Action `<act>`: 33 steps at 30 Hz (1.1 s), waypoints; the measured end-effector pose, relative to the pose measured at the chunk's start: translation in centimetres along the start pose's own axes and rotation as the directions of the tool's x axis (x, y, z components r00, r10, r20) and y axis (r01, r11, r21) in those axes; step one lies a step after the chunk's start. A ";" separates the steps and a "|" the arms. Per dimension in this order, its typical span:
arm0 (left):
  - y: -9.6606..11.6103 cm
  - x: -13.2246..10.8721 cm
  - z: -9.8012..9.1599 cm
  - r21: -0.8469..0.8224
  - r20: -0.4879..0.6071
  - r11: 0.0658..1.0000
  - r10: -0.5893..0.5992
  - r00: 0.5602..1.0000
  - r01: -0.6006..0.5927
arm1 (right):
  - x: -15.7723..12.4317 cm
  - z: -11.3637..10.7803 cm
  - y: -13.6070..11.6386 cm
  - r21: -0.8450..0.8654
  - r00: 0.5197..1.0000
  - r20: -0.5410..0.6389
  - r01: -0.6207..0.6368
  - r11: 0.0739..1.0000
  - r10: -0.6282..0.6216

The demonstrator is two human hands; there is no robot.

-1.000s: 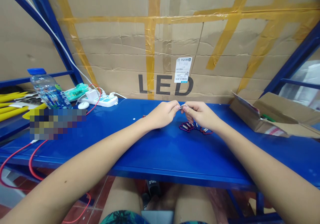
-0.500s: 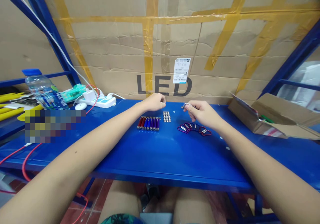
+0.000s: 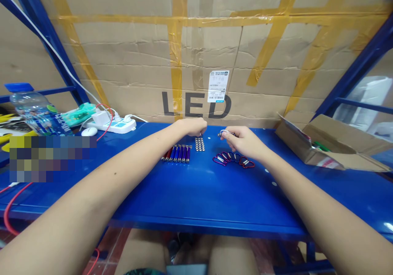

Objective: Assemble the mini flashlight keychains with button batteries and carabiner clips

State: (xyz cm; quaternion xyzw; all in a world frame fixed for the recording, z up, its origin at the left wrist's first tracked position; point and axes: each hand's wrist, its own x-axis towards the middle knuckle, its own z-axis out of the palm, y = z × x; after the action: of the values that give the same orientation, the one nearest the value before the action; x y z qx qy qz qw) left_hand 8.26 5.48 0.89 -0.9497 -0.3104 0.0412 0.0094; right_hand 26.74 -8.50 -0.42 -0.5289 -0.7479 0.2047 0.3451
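Near the back edge of the blue worktop (image 3: 196, 193), about the middle of its length, your left hand (image 3: 195, 126) is above the far end of the rows of button cells (image 3: 199, 144). Its fingers are curled and point down; whether this grip is closed on a cell, I cannot tell. Your right hand (image 3: 238, 138) has a closed pinch, thumb against finger, on a small metal piece (image 3: 219, 135), held above the worktop just behind the fanned carabiners (image 3: 235, 158).

For picking neatly, it would be good to take one cell by its rim and lift it straight up, so the neighbours are not pushed. A light pinch should be enough for the right side.

Both your forearms reach forward and inward from the front edge; the left wrist bends down, and the left forearm passes over the slim metal tubes (image 3: 181, 154) at their left end.
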 end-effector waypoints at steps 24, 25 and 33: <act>-1.8 -5.4 1.4 -0.034 -0.264 0.999 -0.005 0.964 -0.004 | 4.5 2.3 1.0 -0.098 0.997 0.034 0.066 0.993 -0.063; -1.7 -5.3 1.5 -0.028 -0.261 1.000 -0.002 0.965 -0.005 | 4.9 2.6 0.9 -0.113 0.997 0.048 0.062 0.992 -0.057; -1.5 -4.9 2.2 0.035 -0.209 0.999 -0.001 0.978 0.009 | 6.2 3.5 1.3 -0.204 0.992 0.123 0.036 0.978 -0.011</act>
State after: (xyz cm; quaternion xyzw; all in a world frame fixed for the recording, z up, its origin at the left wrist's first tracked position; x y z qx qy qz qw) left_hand 3.22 3.77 -0.86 -0.9476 -0.3094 -0.0534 0.0593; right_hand 23.79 -2.08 -1.86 -0.5394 -0.7908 0.1539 0.2449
